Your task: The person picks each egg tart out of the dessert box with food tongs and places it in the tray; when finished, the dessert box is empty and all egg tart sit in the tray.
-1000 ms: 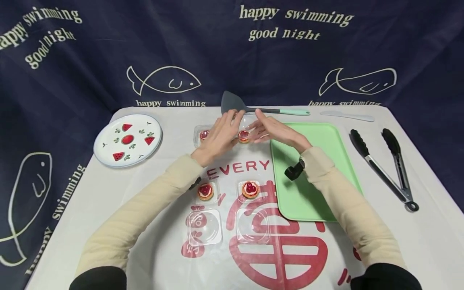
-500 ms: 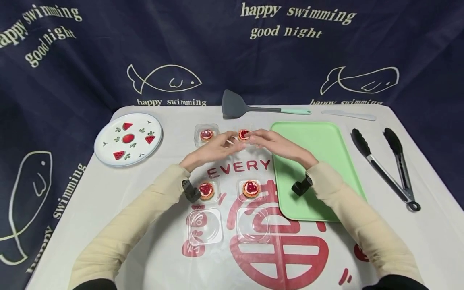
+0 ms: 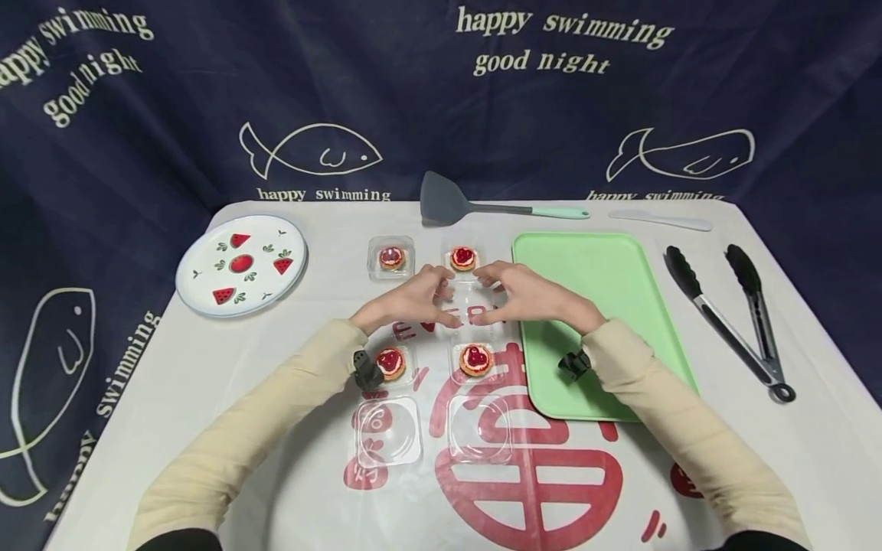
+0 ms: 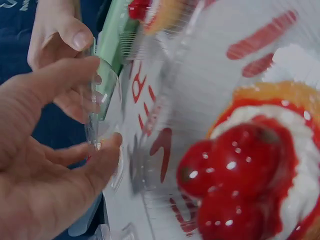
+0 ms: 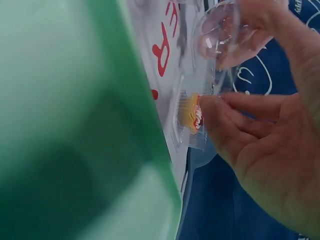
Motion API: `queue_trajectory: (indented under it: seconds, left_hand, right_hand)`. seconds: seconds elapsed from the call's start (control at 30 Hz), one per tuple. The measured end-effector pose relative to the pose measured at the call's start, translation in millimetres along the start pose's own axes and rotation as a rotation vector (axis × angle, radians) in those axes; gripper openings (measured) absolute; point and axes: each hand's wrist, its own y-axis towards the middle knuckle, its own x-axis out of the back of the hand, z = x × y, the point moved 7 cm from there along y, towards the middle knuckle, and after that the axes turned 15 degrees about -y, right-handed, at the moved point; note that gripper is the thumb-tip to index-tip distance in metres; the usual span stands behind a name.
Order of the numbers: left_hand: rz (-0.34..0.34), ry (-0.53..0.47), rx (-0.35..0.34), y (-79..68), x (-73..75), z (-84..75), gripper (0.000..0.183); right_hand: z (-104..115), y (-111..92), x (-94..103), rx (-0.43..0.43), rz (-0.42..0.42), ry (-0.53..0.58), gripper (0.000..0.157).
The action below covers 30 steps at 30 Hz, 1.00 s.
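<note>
Navy fish-print curtain (image 3: 441,99) behind white tablecloth (image 3: 172,383), left hand (image 3: 412,297) and right hand (image 3: 534,295), fingers (image 4: 60,77) pinching clear lid (image 5: 219,37)

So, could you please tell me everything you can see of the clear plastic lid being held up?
The clear plastic lid looks thin, glossy and colourless, with a rounded contour formed in its face; things behind it show through. In the head view it is held on the near side of the back right-hand tart, with the left grip and the right grip at opposite sides. Its exact tilt, and whether it touches the tart's container, I cannot tell.
</note>
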Motion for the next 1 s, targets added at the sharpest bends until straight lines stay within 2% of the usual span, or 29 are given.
queue_trajectory:
  seconds: [0.2, 0.4, 0.53, 0.67, 0.8, 0.9, 1.0]
  left_hand:
    - [-0.031, 0.098, -0.025, 5.2, 1.6, 1.7, 0.066]
    - [-0.035, 0.166, -0.022, 8.6, 2.0, 1.6, 0.054]
    - [-0.018, 0.154, 0.017, 7.3, 1.4, 1.8, 0.06]
    - [0.032, 0.118, 0.069, 1.9, 1.2, 3.8, 0.071]
    - [0.074, 0.087, 0.084, -8.3, 6.7, 3.9, 0.082]
    - [0.018, 0.02, 0.02, -15.8, 22.2, 1.6, 0.079]
    - [-0.134, -0.087, -0.108, -20.9, 50.2, 1.9, 0.076]
  right_hand:
    - [1.4, 4.3, -3.0, -0.025, -0.007, -0.009, 0.074]
    - [0.7, 6.3, -3.9, -0.052, -0.014, -0.02, 0.066]
    - [1.0, 5.9, -4.9, -0.043, -0.006, -0.025, 0.063]
    - [0.3, 3.0, -3.3, -0.039, 0.004, -0.044, 0.061]
    - [-1.3, 0.7, 10.1, -0.065, -0.045, -0.068, 0.054]
    - [-0.7, 4.1, 25.6, -0.081, -0.132, -0.055, 0.044]
    - [3.1, 13.1, 40.1, -0.088, -0.208, 0.009, 0.039]
